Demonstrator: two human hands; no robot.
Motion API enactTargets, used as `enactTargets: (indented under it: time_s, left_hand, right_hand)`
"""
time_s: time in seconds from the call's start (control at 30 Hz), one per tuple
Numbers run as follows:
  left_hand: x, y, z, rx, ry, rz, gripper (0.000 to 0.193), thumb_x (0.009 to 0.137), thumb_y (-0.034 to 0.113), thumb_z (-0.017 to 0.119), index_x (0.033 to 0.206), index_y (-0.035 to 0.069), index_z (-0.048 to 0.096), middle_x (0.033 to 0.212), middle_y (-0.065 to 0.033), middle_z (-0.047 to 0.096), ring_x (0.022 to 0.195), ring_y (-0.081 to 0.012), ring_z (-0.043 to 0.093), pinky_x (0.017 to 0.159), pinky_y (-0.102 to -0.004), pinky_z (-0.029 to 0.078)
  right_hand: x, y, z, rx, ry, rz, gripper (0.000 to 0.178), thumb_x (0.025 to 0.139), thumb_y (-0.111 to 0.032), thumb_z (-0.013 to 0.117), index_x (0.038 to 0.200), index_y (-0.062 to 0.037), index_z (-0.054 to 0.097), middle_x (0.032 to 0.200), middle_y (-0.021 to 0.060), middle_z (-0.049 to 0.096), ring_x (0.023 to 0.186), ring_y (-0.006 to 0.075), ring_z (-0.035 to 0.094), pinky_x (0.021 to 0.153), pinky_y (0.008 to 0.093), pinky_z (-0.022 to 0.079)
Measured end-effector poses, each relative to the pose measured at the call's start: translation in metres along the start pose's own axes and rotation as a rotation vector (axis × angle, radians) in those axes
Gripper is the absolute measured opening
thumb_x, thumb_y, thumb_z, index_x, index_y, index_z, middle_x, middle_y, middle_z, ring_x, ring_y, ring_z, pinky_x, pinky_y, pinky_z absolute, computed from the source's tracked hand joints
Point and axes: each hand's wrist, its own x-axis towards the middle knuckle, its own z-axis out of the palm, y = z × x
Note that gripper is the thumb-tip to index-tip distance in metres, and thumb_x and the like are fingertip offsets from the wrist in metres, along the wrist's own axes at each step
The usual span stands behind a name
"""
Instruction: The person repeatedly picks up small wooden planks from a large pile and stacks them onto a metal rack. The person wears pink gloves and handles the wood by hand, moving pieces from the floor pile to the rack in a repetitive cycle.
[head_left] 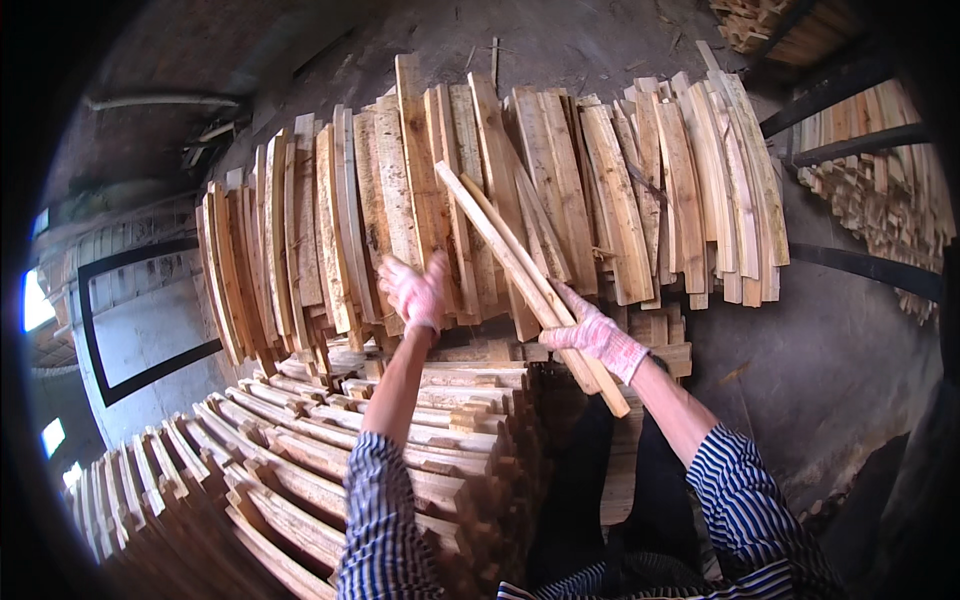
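Observation:
A pink-and-white glove covers my right hand, which is wrapped round two long wooden strips. They slant from lower right to upper left, over the near edge of a wide pile of rough boards. My left hand, in a matching glove, is over the near ends of the boards in that pile with its fingers spread. Nothing is in it. Whether its fingertips touch the boards I cannot tell.
A second stack of wooden strips, layered with spacers, fills the lower left. Dark metal rails stand at the right, with more stacked wood behind them. A pale panel with a black frame is at the far left.

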Motion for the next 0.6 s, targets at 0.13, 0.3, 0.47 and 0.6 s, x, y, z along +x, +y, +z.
enactTargets:
  time_s: [0.13,0.3,0.47,0.6]
  left_hand:
    - [0.032,0.048,-0.005,-0.001,-0.144,-0.440,0.117,0.073,0.064,0.080,0.154,0.001,0.025,0.142,-0.0227,0.050,0.126,-0.0390,0.056,0.098,-0.0501,0.052]
    - [0.035,0.088,-0.031,-0.087,-0.256,-0.404,0.083,0.070,0.042,0.086,0.134,0.002,0.050,0.127,-0.0212,0.059,0.111,-0.0385,0.065,0.089,-0.0491,0.057]
    - [0.046,0.059,-0.027,-0.433,-0.356,-0.327,0.068,0.070,0.030,0.086,0.122,-0.003,0.056,0.097,-0.0170,0.071,0.079,-0.0254,0.070,0.061,-0.0405,0.059]
    - [0.034,0.083,-0.064,-0.839,-0.717,-0.243,0.047,0.075,0.025,0.086,0.107,-0.005,0.068,0.092,-0.0162,0.074,0.070,-0.0214,0.071,0.062,-0.0369,0.062]
  right_hand:
    - [-0.010,0.033,-0.011,0.133,-0.053,-0.021,0.110,0.074,-0.002,0.088,0.161,-0.0218,0.025,0.135,0.0092,0.061,0.105,0.0168,0.064,0.082,0.0314,0.059]
    - [-0.036,0.056,-0.031,0.177,0.099,-0.057,0.108,0.074,-0.001,0.087,0.161,-0.0202,0.025,0.137,0.0070,0.058,0.108,0.0167,0.062,0.087,0.0316,0.057]
    - [-0.048,0.050,-0.019,-0.030,0.066,-0.209,0.110,0.073,0.001,0.086,0.161,-0.0277,0.026,0.135,0.0072,0.059,0.103,0.0161,0.062,0.081,0.0320,0.058]
    - [-0.069,0.041,-0.033,-0.060,0.111,-0.173,0.110,0.074,0.000,0.086,0.161,-0.0279,0.025,0.126,0.0086,0.065,0.087,0.0153,0.065,0.067,0.0324,0.059]
